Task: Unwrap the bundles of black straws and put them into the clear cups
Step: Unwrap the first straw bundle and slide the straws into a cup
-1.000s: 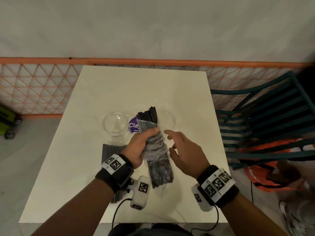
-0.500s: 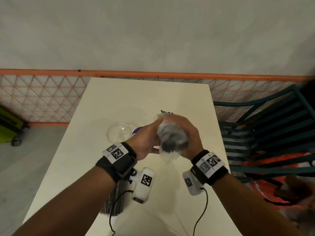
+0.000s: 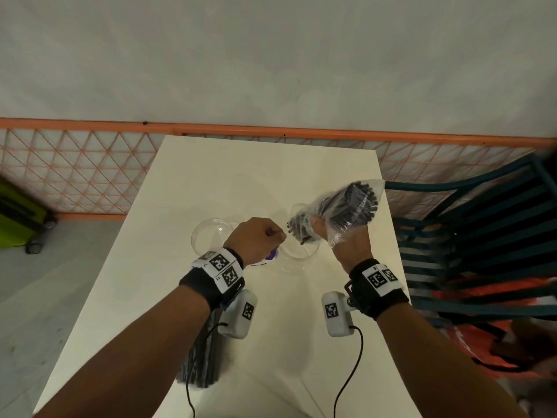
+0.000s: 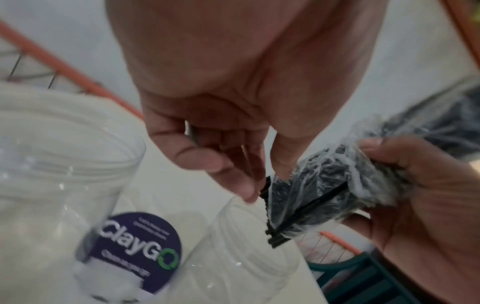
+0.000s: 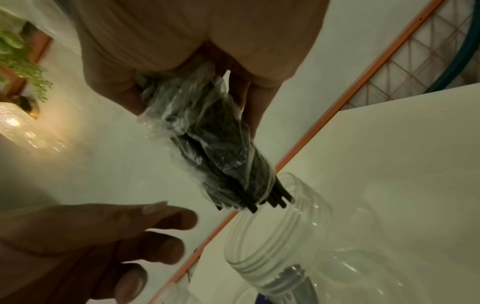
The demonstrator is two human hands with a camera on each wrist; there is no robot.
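My right hand (image 3: 324,229) grips a bundle of black straws (image 3: 352,203) still in its clear plastic wrap (image 5: 207,127). The bundle is tilted, and its open lower end, with bare straw tips (image 5: 270,202), points down over the right clear cup (image 3: 301,257). My left hand (image 3: 281,235) is at that end, where thumb and forefinger pinch a straw tip (image 4: 265,185). The cup mouth (image 5: 272,236) is just below the tips. A second clear cup (image 3: 211,236) stands to the left. Another wrapped bundle (image 3: 202,363) lies on the table under my left forearm.
A round purple ClayGo sticker (image 4: 135,251) lies between the cups on the white table (image 3: 271,176). A dark green slatted chair (image 3: 482,236) stands close on the right, with an orange mesh fence (image 3: 90,176) behind and a green case (image 3: 15,215) on the floor at left.
The bundle has passed from my left hand to my right. It is now raised and tipped with its open end over the right cup, and my left hand has gone to the straw tips.
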